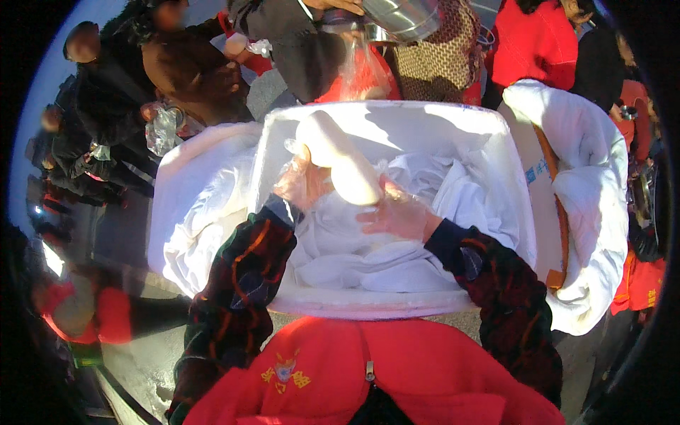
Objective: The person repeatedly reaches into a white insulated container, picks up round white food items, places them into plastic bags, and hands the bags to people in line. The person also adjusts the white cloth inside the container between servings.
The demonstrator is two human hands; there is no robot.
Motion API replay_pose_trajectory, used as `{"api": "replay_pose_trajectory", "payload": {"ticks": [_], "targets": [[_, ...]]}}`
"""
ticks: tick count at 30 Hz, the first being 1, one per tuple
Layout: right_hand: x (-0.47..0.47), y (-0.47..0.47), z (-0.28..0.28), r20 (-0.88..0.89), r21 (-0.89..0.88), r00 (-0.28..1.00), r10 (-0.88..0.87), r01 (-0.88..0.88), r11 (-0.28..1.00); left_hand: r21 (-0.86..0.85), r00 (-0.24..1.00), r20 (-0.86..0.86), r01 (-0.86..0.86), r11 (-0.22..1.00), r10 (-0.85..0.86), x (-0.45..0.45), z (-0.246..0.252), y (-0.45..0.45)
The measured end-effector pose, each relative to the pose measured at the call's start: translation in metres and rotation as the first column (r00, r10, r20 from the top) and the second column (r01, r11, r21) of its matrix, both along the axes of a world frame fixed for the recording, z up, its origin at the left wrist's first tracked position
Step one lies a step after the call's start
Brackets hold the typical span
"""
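Two long, smooth white steamed buns are held up end to end over a white foam box (393, 305). My left hand (305, 180), in a clear plastic glove, grips the upper bun (325, 139), with its thumb on the side. Part of the left fingers is hidden behind the lower bun (357, 178). My right hand (398, 212), also gloved in clear plastic, is at the right end of the lower bun with its fingers spread. Whether it grips that bun is unclear. White cloth (366, 265) lies crumpled in the box beneath both hands.
A second white box with cloth (202, 212) stands at the left. On the right, a white quilt (589, 212) drapes over another box (536, 186) bearing writing. Across from me, people crowd close; one hand tilts a metal pot (404, 18) near a clear plastic bag (364, 69).
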State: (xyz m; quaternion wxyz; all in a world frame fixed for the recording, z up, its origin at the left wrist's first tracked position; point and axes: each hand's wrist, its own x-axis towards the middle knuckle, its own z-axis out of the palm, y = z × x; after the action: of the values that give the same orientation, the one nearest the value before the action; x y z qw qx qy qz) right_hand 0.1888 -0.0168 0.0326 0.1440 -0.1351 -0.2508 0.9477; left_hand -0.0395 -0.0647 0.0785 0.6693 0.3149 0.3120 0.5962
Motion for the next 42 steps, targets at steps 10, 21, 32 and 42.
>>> {"api": "replay_pose_trajectory", "payload": {"ticks": [10, 21, 32, 42], "targets": [[0.000, -0.016, 0.040, 0.178, 0.386, 0.962, -0.205, 0.124, 0.914, 0.408, 0.827, -0.544, 0.113, 0.906, 0.141, -0.011, 0.022, -0.027], [0.001, -0.024, 0.027, 0.385, 0.238, 0.921, -0.068, -0.028, 0.971, 0.352, 0.244, -0.925, 0.271, 0.896, 0.290, 0.026, 0.005, -0.035], [-0.011, -0.023, 0.005, 0.419, 0.235, 0.902, -0.105, 0.004, 0.972, 0.173, 0.797, -0.604, 0.145, 0.974, -0.011, 0.018, -0.014, -0.034], [-0.011, -0.028, 0.026, 0.284, 0.133, 0.951, -0.122, 0.087, 0.987, -0.283, 0.936, -0.198, -0.338, 0.897, 0.290, 0.000, -0.016, -0.024]]}}
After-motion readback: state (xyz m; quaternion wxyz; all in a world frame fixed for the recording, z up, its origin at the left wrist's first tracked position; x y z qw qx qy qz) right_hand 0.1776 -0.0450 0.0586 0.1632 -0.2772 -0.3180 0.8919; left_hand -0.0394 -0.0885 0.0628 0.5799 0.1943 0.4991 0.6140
